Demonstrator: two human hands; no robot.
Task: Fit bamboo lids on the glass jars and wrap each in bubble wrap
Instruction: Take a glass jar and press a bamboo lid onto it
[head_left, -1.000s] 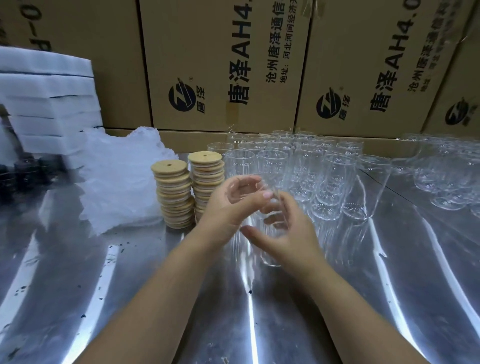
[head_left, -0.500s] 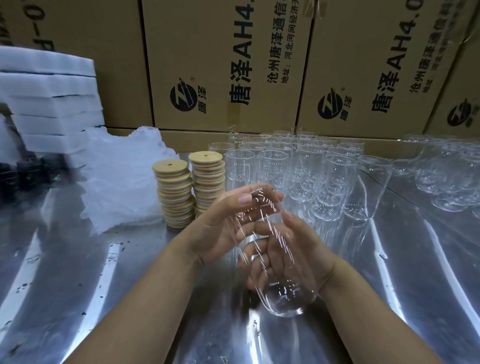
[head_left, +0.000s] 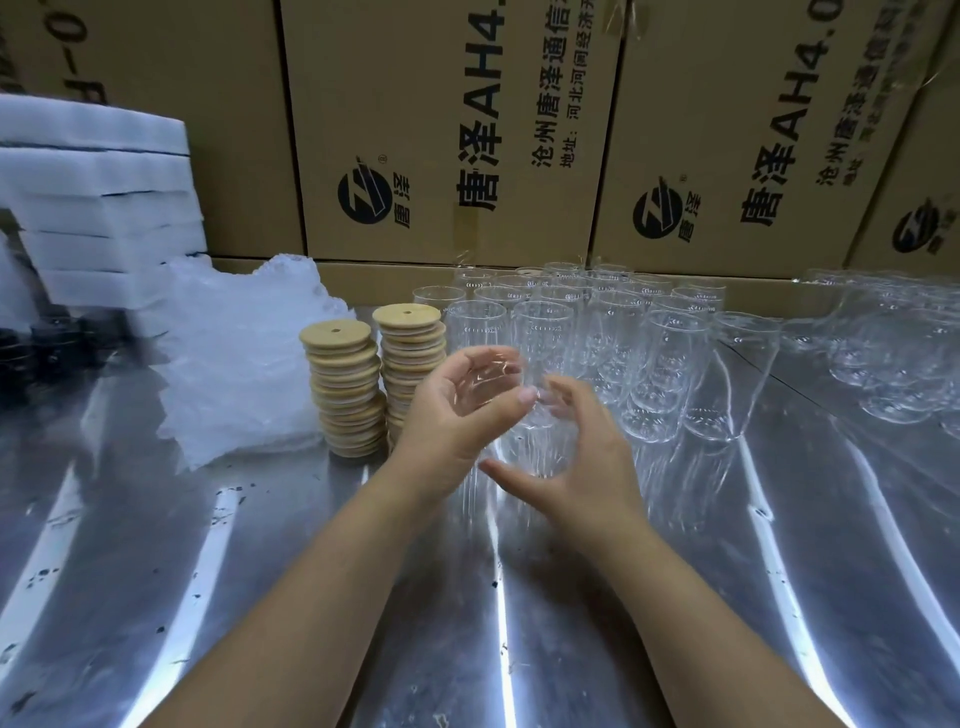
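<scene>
Since half a second ago the jar (head_left: 519, 441) has swung from tipped, with its base towards the camera, to roughly upright, and both hands have drawn back up the table (head_left: 260, 571) towards the lid stacks.

The left hand (head_left: 452, 415) curls round the upper part of the jar, thumb in front and fingers bent round the far side near the rim. The right hand (head_left: 582, 457) cups the jar's right side lower down, its thumb stretched across the front near the base and its fingers wrapped behind the glass. I cannot tell whether the jar's base touches the shiny metal table or hangs just above it.

Just left of the hands stand two stacks of round bamboo lids (head_left: 343, 395), each top lid with a small hole. A heap of bubble wrap (head_left: 244, 364) lies beside them, further left.

Behind the hands a cluster of glass jars (head_left: 623, 338) stands upright with open mouths, and more glassware (head_left: 893, 353) sits at the far right. White foam sheets (head_left: 98, 197) are piled at the left edge, and printed cardboard boxes (head_left: 441, 130) line the back.
</scene>
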